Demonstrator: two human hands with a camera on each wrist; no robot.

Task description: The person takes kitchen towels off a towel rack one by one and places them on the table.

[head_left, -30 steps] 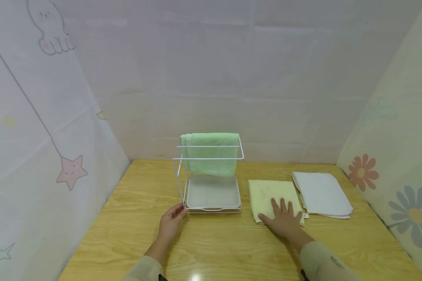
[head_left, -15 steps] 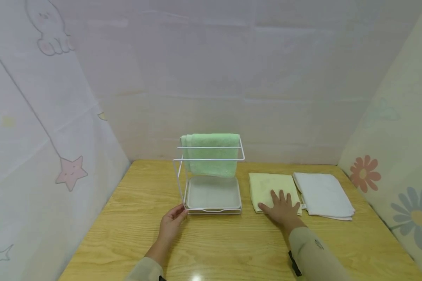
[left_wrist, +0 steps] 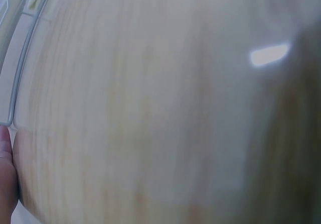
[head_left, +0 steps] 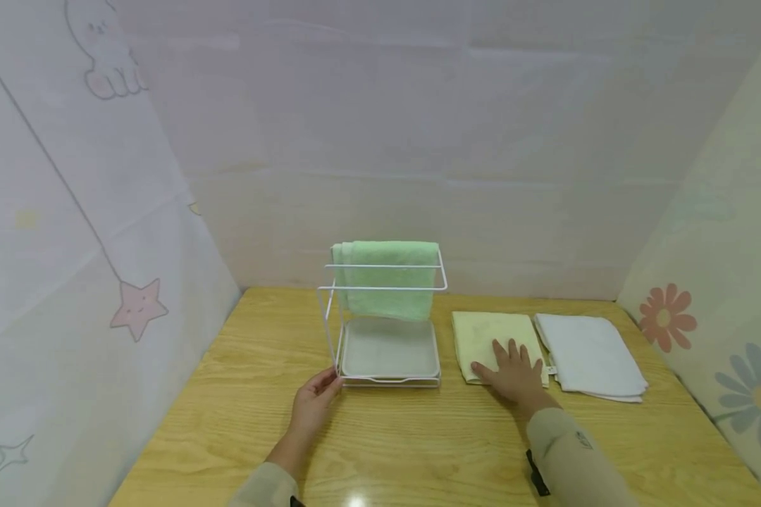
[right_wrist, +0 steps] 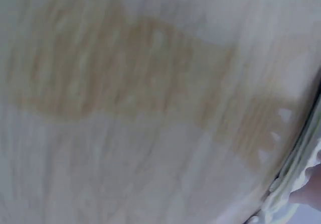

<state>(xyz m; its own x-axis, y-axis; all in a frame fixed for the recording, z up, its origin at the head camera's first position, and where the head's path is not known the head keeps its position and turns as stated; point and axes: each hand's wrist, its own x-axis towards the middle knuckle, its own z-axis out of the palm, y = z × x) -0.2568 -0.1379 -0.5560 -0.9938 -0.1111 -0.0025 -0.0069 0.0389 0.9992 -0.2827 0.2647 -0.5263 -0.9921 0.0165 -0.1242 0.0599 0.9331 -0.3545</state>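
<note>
My left hand pinches the front left corner of a white wire rack between thumb and fingers. A folded light-green towel hangs over the rack's rear bar, and a pale tray sits in its base. In the left wrist view, the thumb meets the rack's rail. To the right of the rack, my right hand lies with spread fingers on a folded pale-yellow towel. The right wrist view catches only that towel's layered edge and part of the hand.
A folded white towel lies just right of the yellow one, with a small white tag between them. The wooden table is bounded by a cloth-covered back wall and two printed side walls.
My right hand has slid the yellow towel away from me, toward the back of the table, mostly in the first half second. My left hand stays at the rack's corner. The head view shifts slightly.
</note>
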